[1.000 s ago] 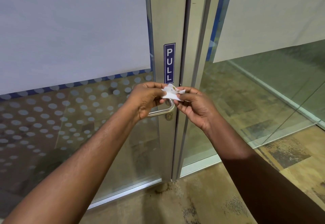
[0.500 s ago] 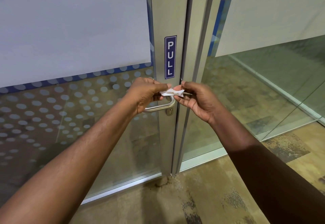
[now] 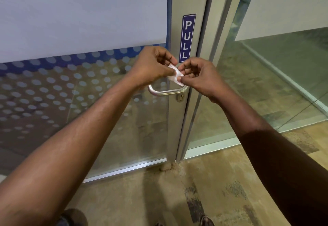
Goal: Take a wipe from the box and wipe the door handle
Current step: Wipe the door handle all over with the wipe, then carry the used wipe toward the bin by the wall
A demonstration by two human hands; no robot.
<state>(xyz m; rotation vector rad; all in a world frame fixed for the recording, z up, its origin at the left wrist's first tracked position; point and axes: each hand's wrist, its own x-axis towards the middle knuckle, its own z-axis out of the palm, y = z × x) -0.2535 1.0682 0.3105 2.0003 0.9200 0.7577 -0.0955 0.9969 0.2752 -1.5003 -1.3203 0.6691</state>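
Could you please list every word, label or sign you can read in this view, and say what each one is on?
"PULL": white letters stacked top to bottom on a blue sticker, stuck on the metal door frame above the door handle.
No other text is legible; the wipe shows no print.

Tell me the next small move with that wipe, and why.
Probably lower the wipe onto the door handle and wrap it around the bar. Both the left hand and right hand pinch the small crumpled wipe just above the handle, apparently not yet touching it, and the metal bar sits bare directly below.
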